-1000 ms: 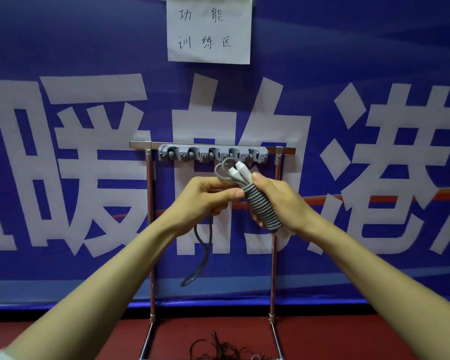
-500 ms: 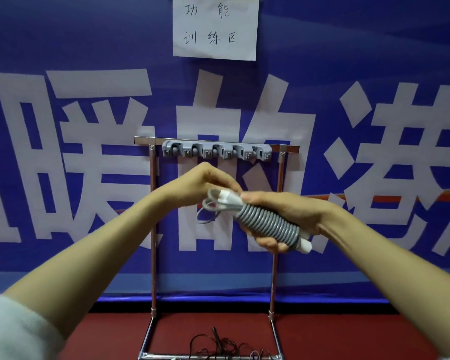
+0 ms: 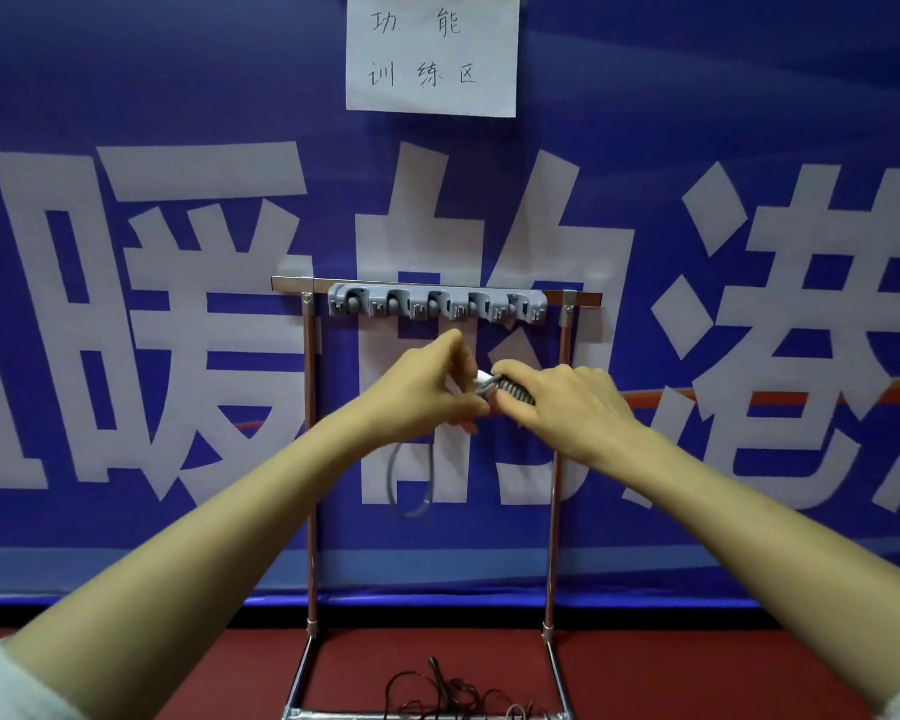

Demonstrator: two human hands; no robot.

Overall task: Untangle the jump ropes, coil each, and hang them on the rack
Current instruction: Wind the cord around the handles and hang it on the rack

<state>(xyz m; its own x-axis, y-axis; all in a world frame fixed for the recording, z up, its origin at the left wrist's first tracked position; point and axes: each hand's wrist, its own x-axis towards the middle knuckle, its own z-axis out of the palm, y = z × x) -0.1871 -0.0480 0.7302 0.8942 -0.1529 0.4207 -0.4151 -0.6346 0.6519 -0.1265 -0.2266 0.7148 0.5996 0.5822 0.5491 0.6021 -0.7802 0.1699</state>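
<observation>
Fingers (image 3: 507, 367) of the right hand (image 3: 567, 402) are curled over the grey jump rope (image 3: 513, 391), gripping its handles where the cord is wound round them in tight turns. Only the ribbed windings and a white handle tip show past the knuckles. Just at 9 o'clock of that bundle, the left hand (image 3: 427, 392) has its fingers (image 3: 458, 350) bent and closed narrowly on the bundle's near end, touching the white tip; exactly which strand they pinch cannot be made out. From under the left hand, a slack loop of the same grey cord hangs down toward 6 o'clock.

Both hands meet near the middle of the head view, in front of the rack (image 3: 310, 459), between its two upright posts. At 12 o'clock of the hands, close above them but apart, the rack's grey hook strip (image 3: 437, 306) is fixed to the top bar.

At 6 o'clock, by the lower edge, a black jump rope (image 3: 453, 693) lies in a loose tangle on the red floor (image 3: 126, 667), between the rack's feet. Behind everything hangs a blue banner (image 3: 178, 122) with large white characters, and at 12 o'clock a white paper sign (image 3: 432, 54) with handwriting is stuck to it.
</observation>
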